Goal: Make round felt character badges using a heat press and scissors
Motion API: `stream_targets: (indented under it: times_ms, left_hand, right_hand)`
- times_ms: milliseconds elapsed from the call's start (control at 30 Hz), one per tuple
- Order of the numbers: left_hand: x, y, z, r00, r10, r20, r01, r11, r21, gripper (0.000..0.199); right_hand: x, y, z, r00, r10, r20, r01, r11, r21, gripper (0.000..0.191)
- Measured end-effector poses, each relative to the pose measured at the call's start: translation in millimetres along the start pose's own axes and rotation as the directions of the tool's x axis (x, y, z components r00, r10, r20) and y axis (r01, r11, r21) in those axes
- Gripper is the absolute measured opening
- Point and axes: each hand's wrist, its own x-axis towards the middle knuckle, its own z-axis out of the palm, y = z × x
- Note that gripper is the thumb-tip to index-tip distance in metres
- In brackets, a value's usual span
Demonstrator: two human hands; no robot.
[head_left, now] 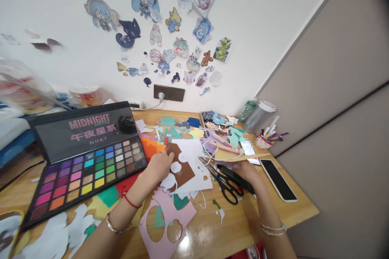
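My left hand (160, 165) rests at the left edge of a brown sheet of paper (186, 168), its fingers curled together. What they hold, if anything, is hidden. White paper circles (176, 167) lie on the brown sheet, which overlaps a white sheet (203, 180). My right hand (247, 172) reaches beneath a yellowish paper piece (226, 154), and its fingertips are covered. Close beside it lie black-handled scissors (227, 188) and a dark-handled tool (238, 179). A pale pink hair-iron-like tool (223, 145) with a white cord sits above the yellowish piece.
An open eyeshadow palette (100, 166) takes up the left side. Pink paper with cut-out holes (165, 220) lies in front. Paper scraps (170, 131) spread along the back. On the right are a white-edged phone (278, 180), a pen cup (264, 141) and a tumbler (260, 116).
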Motion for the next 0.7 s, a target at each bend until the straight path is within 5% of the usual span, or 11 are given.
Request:
stream_targets:
  times_ms: [300, 500, 700]
  left_hand:
    - [-1, -2, 2.4, 0.999, 0.02, -0.042, -0.02, 1.0, -0.006, 0.032]
    - [-1, 0, 0.1, 0.999, 0.011, -0.039, -0.011, 1.0, -0.004, 0.032]
    - [-1, -2, 1.7, 0.999, 0.015, -0.049, -0.016, 1.0, -0.011, 0.033]
  right_hand:
    - [21, 7, -29, 0.986, 0.06, 0.155, -0.047, 0.995, -0.087, 0.025]
    - [35, 3, -54, 0.995, 0.102, 0.023, -0.098, 0.989, -0.112, 0.025]
    - [37, -3, -56, 0.997, 0.083, -0.006, -0.083, 0.996, -0.041, 0.035]
